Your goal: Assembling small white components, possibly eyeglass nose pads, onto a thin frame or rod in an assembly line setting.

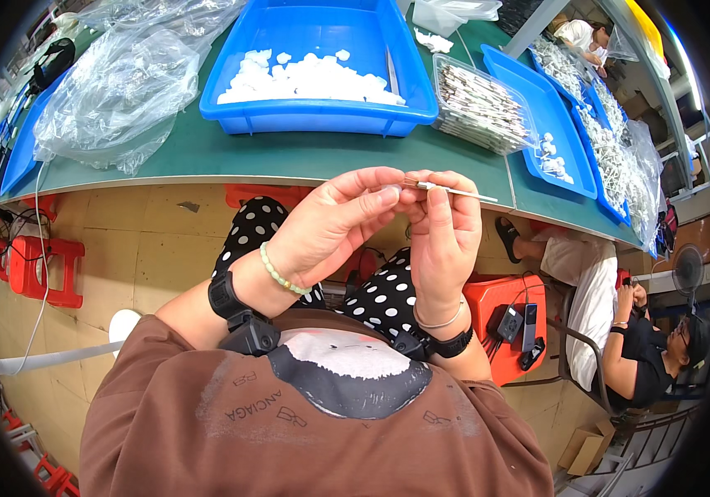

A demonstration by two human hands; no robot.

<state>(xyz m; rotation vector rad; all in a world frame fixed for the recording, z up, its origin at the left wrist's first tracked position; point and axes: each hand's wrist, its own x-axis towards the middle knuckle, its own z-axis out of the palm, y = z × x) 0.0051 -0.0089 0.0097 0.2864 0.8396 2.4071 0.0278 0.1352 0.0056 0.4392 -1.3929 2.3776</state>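
Both hands meet in front of the green table's (305, 157) near edge, and between them sits a thin white rod (454, 190) with a small dark tip. The left hand (334, 224) pinches that tip end, thumb and forefinger pressed together on it, a pale bead bracelet and a black band on its wrist. The right hand (444, 236) is closed around the rod just beside the left, fingers folded over it, and the free end pokes out to the right over the table edge. Beyond the hands, on the table, stands a big blue bin (322, 112) with a heap of small white pieces (305, 81) in it. Right of that bin lies a clear tray (481, 108) packed with thin rods, and further right a flat blue tray (541, 124). Left of the bin, crumpled clear plastic bags (115, 91) pile up. Below the table, right of the hands, a red stool (504, 302) carries dark gadgets, and another person (645, 348) sits at the far right.
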